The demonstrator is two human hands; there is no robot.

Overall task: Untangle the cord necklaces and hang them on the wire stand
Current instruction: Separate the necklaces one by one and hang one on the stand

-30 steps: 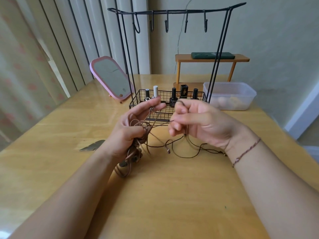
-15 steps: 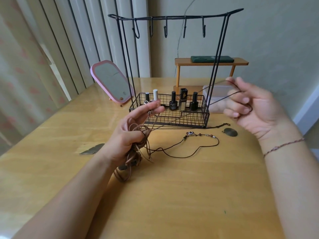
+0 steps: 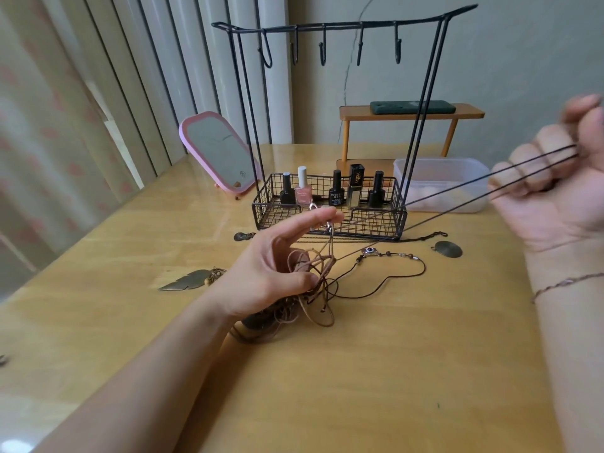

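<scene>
Left hand (image 3: 271, 269) clutches the cord tangle (image 3: 313, 286); right hand (image 3: 555, 178) pinches a taut black cord (image 3: 457, 197). Draw slowly, easing the knot.

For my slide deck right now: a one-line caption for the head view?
Left hand holds the cord tangle while right hand pulls a dark cord taut before the wire stand.

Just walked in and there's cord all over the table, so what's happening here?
A person is untangling cord necklaces. The left hand holds a knotted bundle of brown cords above the wooden table, while the right hand pinches a doubled black cord stretched taut away from the bundle. Another necklace and a round pendant lie loose on the table. The hooks of the wire stand are bare.
</scene>
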